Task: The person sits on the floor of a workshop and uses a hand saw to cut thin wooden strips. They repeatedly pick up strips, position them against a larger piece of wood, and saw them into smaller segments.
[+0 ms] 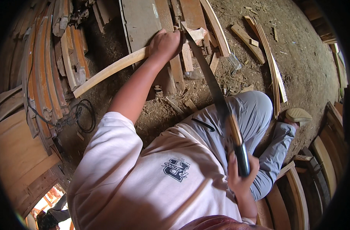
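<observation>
Gripped a long-bladed tool [210, 73] in the right hand [243, 173] at 4 o'clock, with fingers clamped round its glossy black grip [242, 159]. Showed brown wood above that, then ran into a flat, dark blade reaching 12 o'clock. At 12 o'clock, clamped the fingers of the left hand [165, 45] round 1 pale, gently curved wood strip [113, 68]. Stretched, smooth, to a squared end at 9 o'clock.
</observation>
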Tool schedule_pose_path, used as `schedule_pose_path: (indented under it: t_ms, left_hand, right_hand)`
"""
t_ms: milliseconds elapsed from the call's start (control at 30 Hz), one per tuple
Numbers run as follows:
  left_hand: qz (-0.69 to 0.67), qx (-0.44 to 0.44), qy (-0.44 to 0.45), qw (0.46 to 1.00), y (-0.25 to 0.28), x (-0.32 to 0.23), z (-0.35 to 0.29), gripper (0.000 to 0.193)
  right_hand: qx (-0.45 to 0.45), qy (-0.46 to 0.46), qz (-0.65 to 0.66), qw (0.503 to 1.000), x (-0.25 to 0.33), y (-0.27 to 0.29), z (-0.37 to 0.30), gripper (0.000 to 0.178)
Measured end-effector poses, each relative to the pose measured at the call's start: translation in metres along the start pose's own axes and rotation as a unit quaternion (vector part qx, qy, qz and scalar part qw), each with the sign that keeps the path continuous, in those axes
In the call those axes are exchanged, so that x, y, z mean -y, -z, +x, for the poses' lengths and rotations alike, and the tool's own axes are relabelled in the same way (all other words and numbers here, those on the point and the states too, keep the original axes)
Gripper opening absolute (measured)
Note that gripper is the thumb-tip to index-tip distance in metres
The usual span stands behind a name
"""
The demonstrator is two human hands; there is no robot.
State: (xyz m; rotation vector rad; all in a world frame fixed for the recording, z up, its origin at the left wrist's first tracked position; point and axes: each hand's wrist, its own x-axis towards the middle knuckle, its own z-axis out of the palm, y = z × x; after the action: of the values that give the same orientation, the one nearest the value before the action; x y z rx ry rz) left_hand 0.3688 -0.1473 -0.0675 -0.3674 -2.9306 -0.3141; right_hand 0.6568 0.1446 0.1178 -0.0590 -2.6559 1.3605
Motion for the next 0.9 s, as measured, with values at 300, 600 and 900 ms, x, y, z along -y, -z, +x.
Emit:
schedule_pose_path:
  t_ms: [300,600,900]
  left_hand:
    - [-0.037,0.002,0.076,0.996,0.003,0.002,-0.003,0.025]
    - [0.022,0.019,0.047,0.998,-0.011,0.004,-0.009,0.022]
    - [-0.017,0.058,0.101,0.993,0.005,-0.009,0.001,0.023]
  right_hand:
    - [0.097,-0.103,0.102,0.985,-0.017,-0.073,0.086,0.027]
    - [0.072,-0.111,0.118,0.984,-0.019,-0.082,0.055,0.031]
    - [0.030,-0.026,0.095,0.995,-0.044,-0.104,0.053,0.036]
